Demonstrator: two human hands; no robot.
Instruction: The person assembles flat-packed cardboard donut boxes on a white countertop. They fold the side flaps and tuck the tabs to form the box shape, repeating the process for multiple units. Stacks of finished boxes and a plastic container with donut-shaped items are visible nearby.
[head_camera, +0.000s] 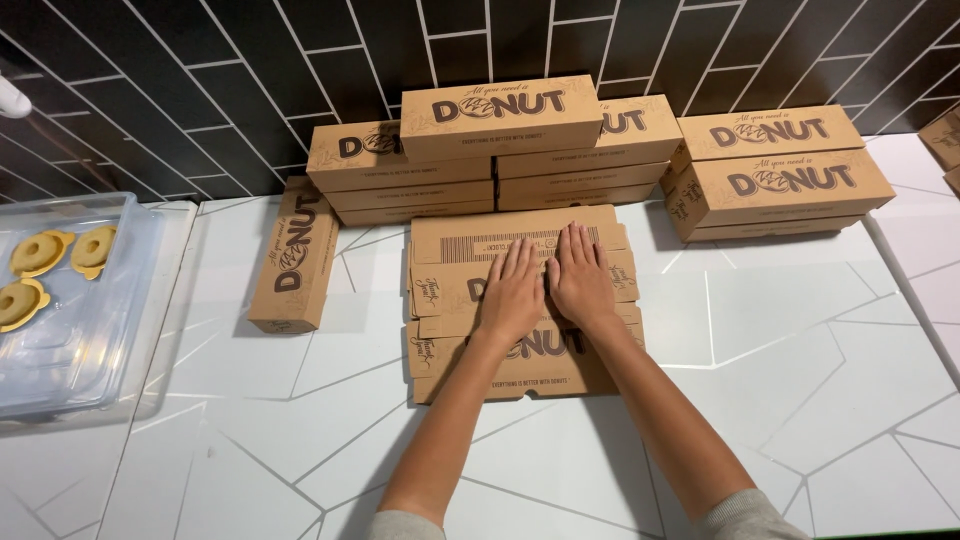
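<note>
White marbled countertop (760, 380) carries my work. Brown cardboard pastry boxes, already folded, sit stacked along the black tiled wall (200, 90): a middle stack (500, 150), a right stack (780, 180) and one box standing on edge (297, 255). One flat unfolded cardboard box blank (520, 370) lies before me, not yet shaped, its long axis running away from me toward the wall. My left hand (510, 295) and right hand (580, 280) press it, palms flat, fingers spread, gripping nothing.
</note>
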